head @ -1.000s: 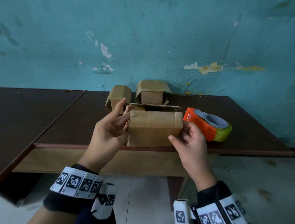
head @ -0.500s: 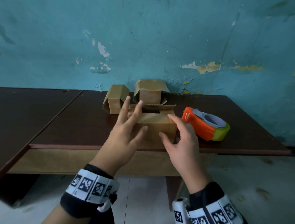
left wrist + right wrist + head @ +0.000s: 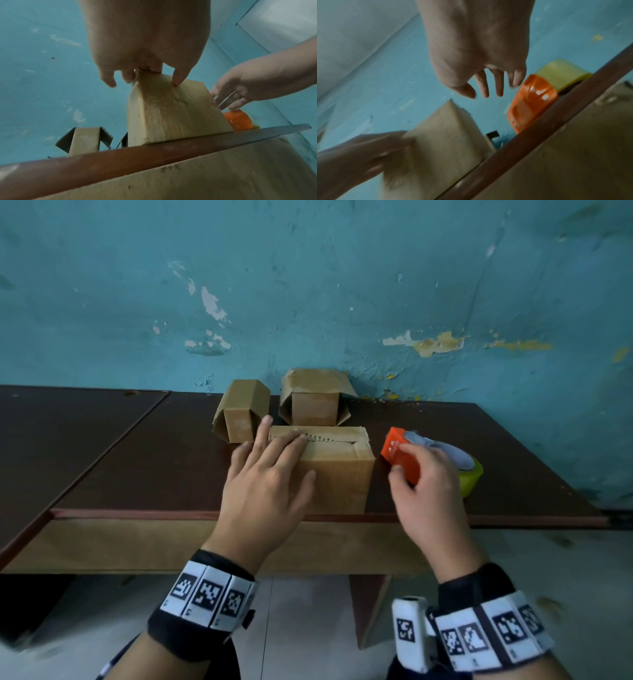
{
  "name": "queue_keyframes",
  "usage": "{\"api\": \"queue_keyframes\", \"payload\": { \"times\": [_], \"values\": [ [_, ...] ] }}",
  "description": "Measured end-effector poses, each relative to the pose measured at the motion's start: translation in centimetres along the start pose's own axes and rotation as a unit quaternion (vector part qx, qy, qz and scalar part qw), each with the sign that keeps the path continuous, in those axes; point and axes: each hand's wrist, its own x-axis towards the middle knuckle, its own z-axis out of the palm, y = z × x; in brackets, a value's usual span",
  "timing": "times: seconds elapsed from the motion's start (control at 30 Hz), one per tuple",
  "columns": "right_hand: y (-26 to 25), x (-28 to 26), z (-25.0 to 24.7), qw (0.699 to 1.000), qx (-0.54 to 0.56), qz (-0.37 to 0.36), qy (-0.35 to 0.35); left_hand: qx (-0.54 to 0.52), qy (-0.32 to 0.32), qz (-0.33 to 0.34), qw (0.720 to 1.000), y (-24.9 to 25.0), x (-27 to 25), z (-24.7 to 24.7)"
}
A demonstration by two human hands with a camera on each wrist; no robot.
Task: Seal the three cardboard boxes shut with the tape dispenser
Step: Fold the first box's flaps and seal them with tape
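Observation:
The nearest cardboard box (image 3: pixel 337 477) (image 3: pixel 171 112) (image 3: pixel 445 135) stands at the table's front edge. My left hand (image 3: pixel 287 460) (image 3: pixel 145 75) lies flat on its top flaps, with straight fingers pressing them down and the thumb on the front face. A narrow gap shows between the flaps. Two smaller boxes (image 3: pixel 239 419) (image 3: pixel 313 402) with loose flaps sit behind it by the wall. The orange tape dispenser (image 3: pixel 399 457) (image 3: pixel 532 102) with its yellow-green roll (image 3: pixel 472 477) lies to the box's right. My right hand (image 3: pixel 421 470) (image 3: pixel 488 88) hovers over it, fingers spread and relaxed, gripping nothing.
The dark brown table (image 3: pixel 137 474) ends in a reddish front edge (image 3: pixel 120 159), with the near box right at it. A second table (image 3: pixel 51 440) adjoins on the left. The peeling teal wall (image 3: pixel 308 302) stands close behind the boxes.
My left hand came down flat onto the near box's top and closed its flaps. My right hand left the box and moved right, over the tape dispenser.

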Motion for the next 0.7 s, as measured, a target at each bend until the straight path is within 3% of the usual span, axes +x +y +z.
{"api": "queue_keyframes", "payload": {
  "times": [0.03, 0.1, 0.17, 0.33, 0.43, 0.53, 0.7],
  "values": [
    [0.4, 0.6, -0.5, 0.997, -0.072, 0.009, 0.004, -0.009, -0.007, -0.005, 1.0, -0.1, 0.0, -0.1],
    [1.2, 1.9, -1.2, 0.977, -0.184, 0.098, -0.044, -0.027, -0.016, -0.014, 0.999, -0.1, 0.1, -0.2],
    [1.7, 3.1, -1.4, 0.951, -0.22, 0.192, -0.105, -0.034, -0.019, -0.013, 0.999, -0.1, -0.1, -0.3],
    [3.8, 4.6, -1.1, 0.94, -0.254, 0.19, -0.126, -0.044, -0.026, -0.019, 0.999, -0.2, 0.0, -0.7],
    [4.3, 4.6, -1.0, 0.966, -0.182, 0.163, -0.089, -0.045, -0.026, -0.021, 0.998, -0.2, 0.0, -0.8],
    [3.6, 4.7, -1.8, 0.992, -0.026, 0.113, -0.05, -0.047, -0.014, -0.016, 0.999, -0.3, 0.0, -0.5],
    [-0.3, 5.5, -4.0, 0.989, 0.12, 0.084, 0.009, -0.059, -0.009, -0.015, 0.998, -0.4, -0.1, 0.0]
  ]
}}
